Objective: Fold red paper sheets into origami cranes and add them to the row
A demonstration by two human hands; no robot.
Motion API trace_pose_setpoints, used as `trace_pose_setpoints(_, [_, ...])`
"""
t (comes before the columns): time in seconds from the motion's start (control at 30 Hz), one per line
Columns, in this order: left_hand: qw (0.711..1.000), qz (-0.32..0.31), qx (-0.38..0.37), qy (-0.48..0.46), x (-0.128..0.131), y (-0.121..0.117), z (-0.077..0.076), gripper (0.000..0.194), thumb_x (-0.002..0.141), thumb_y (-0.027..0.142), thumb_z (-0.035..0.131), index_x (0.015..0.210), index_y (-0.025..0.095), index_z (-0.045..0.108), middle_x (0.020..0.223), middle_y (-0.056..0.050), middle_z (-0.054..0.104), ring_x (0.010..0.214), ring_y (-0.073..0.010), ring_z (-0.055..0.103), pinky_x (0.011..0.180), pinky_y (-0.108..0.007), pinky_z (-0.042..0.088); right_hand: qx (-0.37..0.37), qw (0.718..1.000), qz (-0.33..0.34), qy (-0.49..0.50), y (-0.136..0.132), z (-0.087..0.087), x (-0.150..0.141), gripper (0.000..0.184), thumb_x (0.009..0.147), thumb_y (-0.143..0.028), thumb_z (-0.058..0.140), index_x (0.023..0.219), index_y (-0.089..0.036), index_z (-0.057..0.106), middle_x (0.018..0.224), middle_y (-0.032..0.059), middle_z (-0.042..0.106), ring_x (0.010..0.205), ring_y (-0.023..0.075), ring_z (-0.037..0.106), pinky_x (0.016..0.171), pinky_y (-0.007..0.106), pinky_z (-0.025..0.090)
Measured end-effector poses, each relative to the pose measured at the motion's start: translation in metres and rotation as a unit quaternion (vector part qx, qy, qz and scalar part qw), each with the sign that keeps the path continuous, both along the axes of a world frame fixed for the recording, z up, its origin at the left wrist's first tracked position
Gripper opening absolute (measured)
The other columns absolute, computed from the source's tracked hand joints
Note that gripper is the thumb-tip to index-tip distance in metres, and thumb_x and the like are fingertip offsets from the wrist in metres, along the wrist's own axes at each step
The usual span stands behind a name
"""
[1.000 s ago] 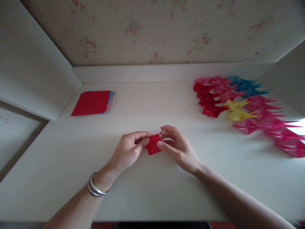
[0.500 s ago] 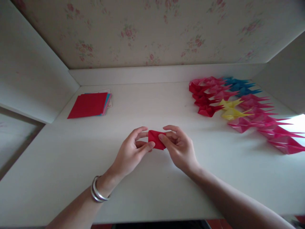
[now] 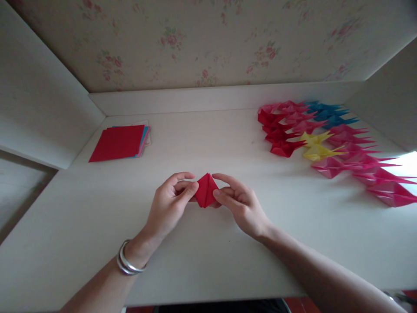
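Between my two hands is a small folded piece of red origami paper [image 3: 206,190], diamond-shaped, with a crease or slit running down its middle. My left hand [image 3: 171,198] pinches its left corner, thumb on top and fingers behind. On the opposite corner, the thumb of my right hand [image 3: 243,204] presses from above, its index finger stretched along the upper right edge. The fingers behind the paper are partly hidden. Two silver bangles [image 3: 125,261] circle my left wrist.
A stack of square paper sheets [image 3: 117,142], red on top, lies at the back left of the white table [image 3: 195,261]. Rows of folded paper pieces in red [image 3: 286,148], pink [image 3: 391,192], yellow [image 3: 319,153] and blue [image 3: 339,121] stand at the right. Panels rise on both sides.
The red paper has been turned from a slanted rectangle to an upright diamond with its centre line showing. Both hands have shifted slightly left, and my left thumb now lies on its left corner.
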State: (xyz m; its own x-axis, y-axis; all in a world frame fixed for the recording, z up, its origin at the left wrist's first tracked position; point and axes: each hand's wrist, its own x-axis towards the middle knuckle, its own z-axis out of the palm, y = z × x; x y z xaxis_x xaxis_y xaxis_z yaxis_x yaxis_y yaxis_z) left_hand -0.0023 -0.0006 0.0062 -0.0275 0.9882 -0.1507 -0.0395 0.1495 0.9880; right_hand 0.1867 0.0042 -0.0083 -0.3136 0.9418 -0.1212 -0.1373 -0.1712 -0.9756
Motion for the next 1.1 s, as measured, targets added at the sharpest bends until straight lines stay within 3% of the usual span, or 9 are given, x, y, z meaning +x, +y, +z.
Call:
trace_pose_setpoints(0.1, [1.0, -0.011, -0.003, 0.011, 0.0, 0.0, 0.0, 0.026, 0.085, 0.038, 0.073, 0.1, 0.017, 0.071, 0.087, -0.002, 0.078, 0.077, -0.016, 0.074, 0.07, -0.023, 0.062, 0.024, 0.999, 0.003, -0.033, 0.0, -0.001, 0.0, 0.039, 0.091, -0.032, 0.063, 0.128, -0.021, 0.061, 0.074, 0.0006, 0.072, 0.072, 0.0167, 0.068, 0.067, 0.029, 0.054])
trace_pose_setpoints(0.27, [0.999, -0.016, 0.014, 0.045, 0.002, -0.002, 0.001, 0.027, 0.087, 0.038, 0.07, 0.104, 0.019, 0.074, 0.099, -0.004, 0.079, 0.085, -0.0185, 0.076, 0.074, -0.025, 0.064, 0.062, 0.993, -0.009, -0.097, 0.001, 0.001, -0.003, 0.038, 0.095, -0.04, 0.055, 0.126, -0.02, 0.066, 0.092, 0.0055, 0.076, 0.075, 0.0176, 0.071, 0.071, 0.031, 0.058])
trace_pose_setpoints(0.37, [0.999, -0.02, -0.002, 0.037, 0.002, -0.002, 0.0, 0.031, 0.087, 0.04, 0.07, 0.109, 0.019, 0.072, 0.103, -0.005, 0.078, 0.086, -0.0198, 0.076, 0.07, -0.027, 0.065, 0.092, 0.986, -0.034, -0.132, 0.003, 0.002, -0.004, 0.038, 0.097, -0.042, 0.052, 0.123, -0.02, 0.069, 0.09, 0.0045, 0.076, 0.072, 0.0173, 0.071, 0.07, 0.031, 0.06])
trace_pose_setpoints(0.5, [0.997, -0.061, -0.039, 0.026, 0.002, -0.002, -0.003, 0.034, 0.088, 0.041, 0.068, 0.115, 0.021, 0.071, 0.113, -0.005, 0.076, 0.091, -0.0203, 0.075, 0.075, -0.028, 0.065, 0.127, 0.974, -0.064, -0.177, 0.004, -0.001, -0.002, 0.031, 0.095, -0.038, 0.056, 0.116, -0.021, 0.073, 0.09, 0.0037, 0.077, 0.076, 0.0184, 0.071, 0.069, 0.029, 0.059])
trace_pose_setpoints(0.67, [0.992, -0.108, -0.067, -0.011, 0.003, -0.002, -0.002, 0.035, 0.089, 0.041, 0.067, 0.118, 0.021, 0.071, 0.115, -0.005, 0.075, 0.098, -0.0215, 0.073, 0.086, -0.032, 0.062, 0.138, 0.976, -0.064, -0.156, 0.002, -0.007, -0.001, 0.025, 0.092, -0.032, 0.062, 0.113, -0.021, 0.071, 0.095, 0.0046, 0.079, 0.084, 0.0199, 0.074, 0.071, 0.028, 0.06])
trace_pose_setpoints(0.83, [0.991, -0.066, -0.102, -0.051, 0.005, -0.001, 0.001, 0.031, 0.088, 0.037, 0.068, 0.112, 0.018, 0.068, 0.106, -0.007, 0.077, 0.09, -0.0212, 0.075, 0.081, -0.033, 0.063, 0.158, 0.971, -0.063, -0.165, 0.0, -0.005, -0.002, 0.024, 0.092, -0.032, 0.063, 0.114, -0.024, 0.07, 0.099, 0.0044, 0.078, 0.086, 0.0206, 0.073, 0.071, 0.03, 0.06])
trace_pose_setpoints(0.97, [0.993, -0.007, -0.091, -0.076, 0.002, -0.001, 0.003, 0.029, 0.085, 0.031, 0.072, 0.11, 0.022, 0.062, 0.098, -0.003, 0.078, 0.077, -0.0178, 0.076, 0.07, -0.028, 0.063, 0.115, 0.985, -0.035, -0.124, 0.002, 0.002, 0.001, 0.028, 0.095, -0.035, 0.057, 0.116, -0.023, 0.071, 0.103, 0.0058, 0.076, 0.082, 0.0196, 0.072, 0.074, 0.034, 0.06])
trace_pose_setpoints(1.1, [0.993, -0.03, -0.079, -0.078, -0.002, -0.002, 0.004, 0.018, 0.085, 0.03, 0.073, 0.1, 0.02, 0.071, 0.101, -0.003, 0.078, 0.083, -0.0164, 0.075, 0.073, -0.024, 0.062, 0.089, 0.991, 0.012, -0.099, 0.003, 0.006, 0.009, 0.03, 0.093, -0.029, 0.056, 0.119, -0.023, 0.071, 0.1, 0.0051, 0.076, 0.083, 0.0201, 0.071, 0.078, 0.036, 0.058])
